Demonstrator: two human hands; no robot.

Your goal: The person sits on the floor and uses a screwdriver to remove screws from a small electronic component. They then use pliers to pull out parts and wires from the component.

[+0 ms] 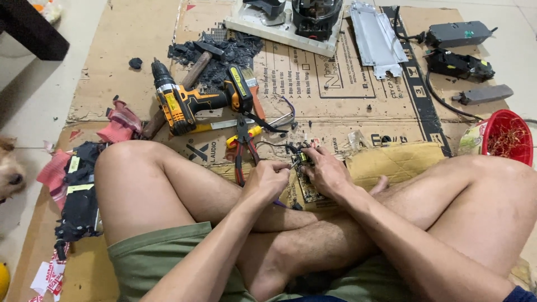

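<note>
Head view: the left hand (268, 180) is closed in a loose fist around a thin tool whose metal tip meets the circuit board (305, 178); the right hand (326, 170) pinches the board's upper end between its fingertips. The board is small, brownish and flat, held above the crossed bare legs near the middle of the cardboard sheet (128, 50), with thin dark wires trailing from its top. Red-handled pliers (244, 150) lie just beyond the left hand, beside a yellow-handled screwdriver (246, 136). Further toward the sheet's far edge: a cordless drill (193, 100), orange and black with a chunky battery base, lying on its side; a wooden-handled hammer (187, 78) resting among dark crumbled debris (224, 53). At the far right corner sit grey metal plates (377, 36) and black boxy parts with cables (458, 64). A red plastic basket (509, 137) of tangled copper wire stands off the sheet's right edge on pale floor tile. Near the left edge lie a pink cloth (120, 124) and a black plastic housing (81, 196). The cardboard is matte, printed, creased and torn; bare patches show at its far left corner.
</note>
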